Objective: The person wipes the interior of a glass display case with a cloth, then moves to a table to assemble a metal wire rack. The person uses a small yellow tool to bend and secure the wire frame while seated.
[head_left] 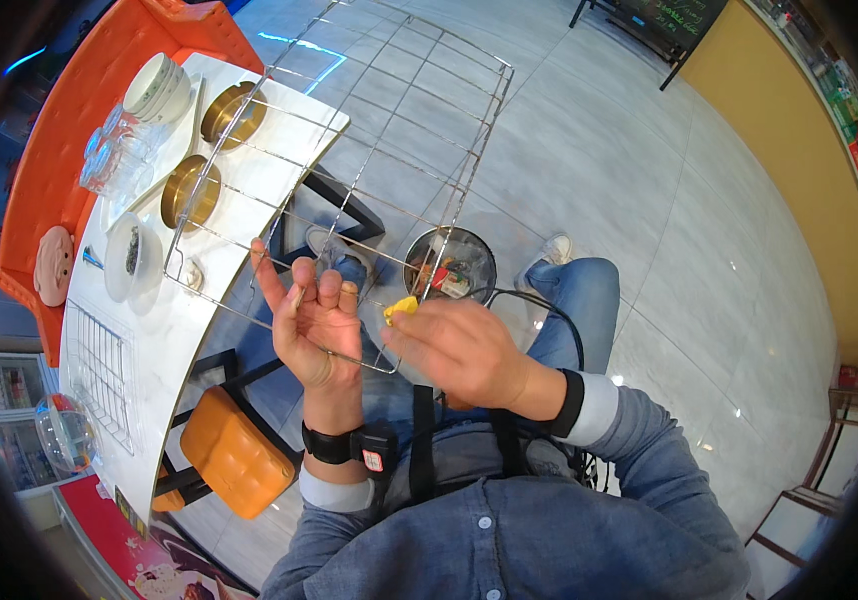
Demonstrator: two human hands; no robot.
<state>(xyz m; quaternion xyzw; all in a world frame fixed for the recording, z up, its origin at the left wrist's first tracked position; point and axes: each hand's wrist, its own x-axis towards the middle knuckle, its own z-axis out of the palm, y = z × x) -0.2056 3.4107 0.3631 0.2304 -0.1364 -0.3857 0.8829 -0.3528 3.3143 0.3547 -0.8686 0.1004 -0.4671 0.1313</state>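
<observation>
A rectangular metal wire rack (380, 150) is held up in front of me, tilted, its far end reaching over the floor. At its near end my left hand (320, 322) supports it, palm up and fingers raised, with a wire crossing the palm. Between the thumb and fingertips of my right hand (466, 352) is a small crumpled yellow piece (401, 307), possibly cloth or sponge. It lies against the rack's near right corner area; whether it wraps the wire is hidden by the fingers. Below the rack, between my legs, stands a round bin (451, 262) with rubbish in it.
On the left, a white table (173, 322) bears gold ashtrays (190, 193), stacked bowls (158, 88), glass mugs (117, 161), a white bowl (132, 257) and another wire rack (102, 375). An orange stool (237, 452) stands beside it. A black cable (549, 304) runs near my right leg.
</observation>
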